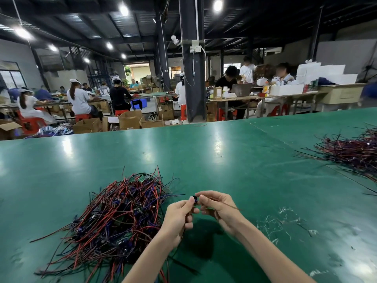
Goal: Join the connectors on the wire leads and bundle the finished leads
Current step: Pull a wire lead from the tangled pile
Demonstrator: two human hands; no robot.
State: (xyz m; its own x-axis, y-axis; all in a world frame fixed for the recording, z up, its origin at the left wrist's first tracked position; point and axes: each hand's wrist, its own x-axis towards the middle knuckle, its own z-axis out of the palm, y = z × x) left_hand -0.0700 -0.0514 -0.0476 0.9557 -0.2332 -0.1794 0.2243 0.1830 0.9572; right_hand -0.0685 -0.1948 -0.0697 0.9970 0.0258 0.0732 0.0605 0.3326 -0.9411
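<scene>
Left hand point(179, 215): fingertips pinch a small dark connector point(194, 199) just above the green table point(204, 156).
Right hand point(219, 209): pinches the connector's other side; a thin lead point(226, 204) trails rightward.
Near pile point(118, 213): red and dark leads, tangled, just left of the hands.
Scraps point(285, 221): pale bits, right.
Far pile point(355, 152): darker leads, well apart.
Beyond: seated workers point(78, 99) at benches.

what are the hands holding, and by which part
The left hand and right hand pinch a small dark connector from either side; its wire lead trails right.
</scene>
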